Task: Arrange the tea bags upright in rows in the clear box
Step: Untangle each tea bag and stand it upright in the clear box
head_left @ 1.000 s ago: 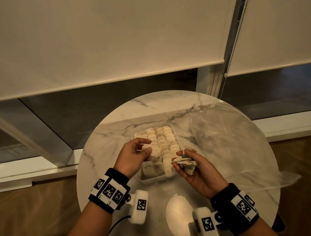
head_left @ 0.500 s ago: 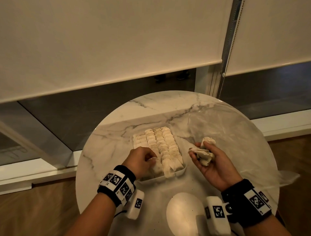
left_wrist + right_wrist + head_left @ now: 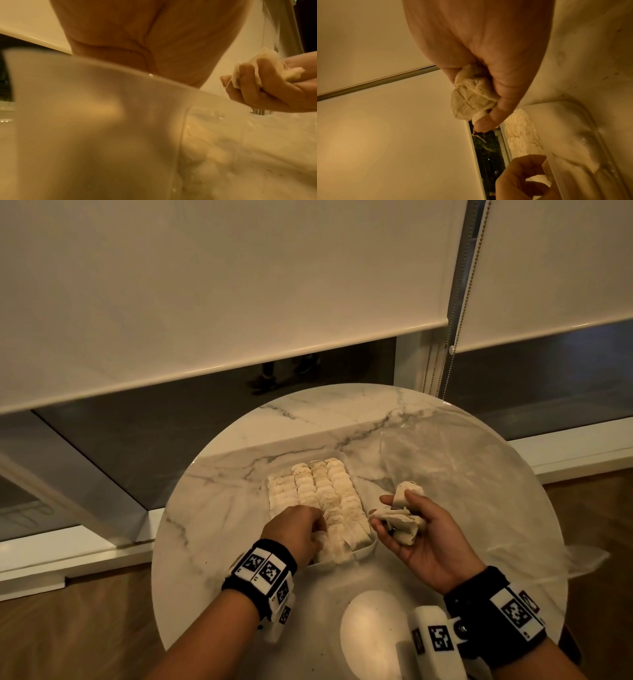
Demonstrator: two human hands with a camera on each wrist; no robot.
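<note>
A clear box (image 3: 367,552) sits mid-table, its rows packed with upright pale tea bags (image 3: 325,491). My left hand (image 3: 308,525) reaches down into the box's near left part, fingers curled, pinching a tea bag (image 3: 321,537) among the rows. Its fingertips are hidden in the head view. The right wrist view shows those curled fingers (image 3: 522,170) beside the box wall (image 3: 573,135). My right hand (image 3: 399,508) hovers just right of the box, palm up, gripping a bundle of several tea bags (image 3: 400,522), also seen as the bundle (image 3: 471,97) and the bundle (image 3: 267,56).
The round marble table (image 3: 239,508) stands by a window with lowered roller blinds and a bead chain (image 3: 455,302). A crumpled clear plastic bag (image 3: 462,474) covers the table's right side. Wooden floor lies beyond the table edge on both sides.
My left hand has gone down into the box's near left part with its tea bag. My right hand has drawn away to the right with its bundle.
</note>
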